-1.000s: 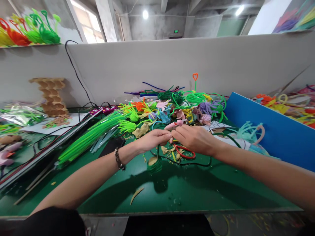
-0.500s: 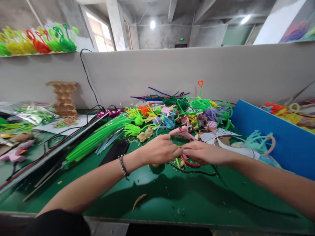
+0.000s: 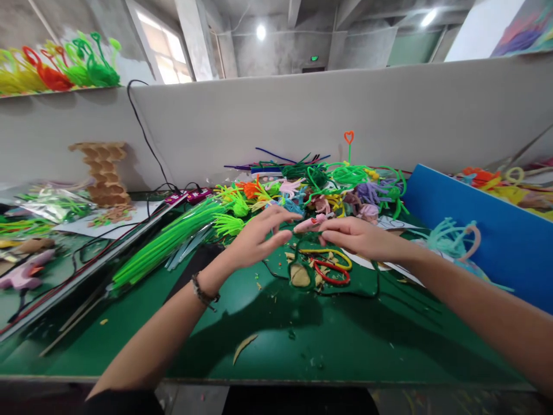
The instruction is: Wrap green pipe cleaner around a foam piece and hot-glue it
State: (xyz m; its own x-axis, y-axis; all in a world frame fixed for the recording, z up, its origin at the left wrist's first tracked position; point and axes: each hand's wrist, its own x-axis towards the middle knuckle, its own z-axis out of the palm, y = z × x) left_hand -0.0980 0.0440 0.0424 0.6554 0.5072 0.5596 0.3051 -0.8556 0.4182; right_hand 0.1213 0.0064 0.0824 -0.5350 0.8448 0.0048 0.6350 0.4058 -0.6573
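Note:
My left hand (image 3: 263, 236) is in the air over the middle of the table, thumb and fingers apart, holding nothing. Across from it, my right hand (image 3: 360, 237) has its fingertips pinched on what looks like a dark green pipe cleaner (image 3: 297, 249). This bends down to a dark green outline around a flat tan piece (image 3: 300, 275). Scissors (image 3: 332, 271) with one red and one yellow handle loop lie just below my right hand. Behind the hands rests a pink glue gun (image 3: 310, 224), partly hidden by my right fingers.
Green pipe cleaners (image 3: 164, 245) lie bundled at left, beside a dark flat object (image 3: 194, 268). A colourful heap of pipe-cleaner pieces (image 3: 298, 193) covers the back. A blue board (image 3: 475, 230) stands at right. Another pink glue gun (image 3: 28, 271) lies far left. Tan scraps are scattered about.
My hands were together at the centre; now they are apart. My left hand has opened and moved left and up. The scissors and the tan piece have come into plain view.

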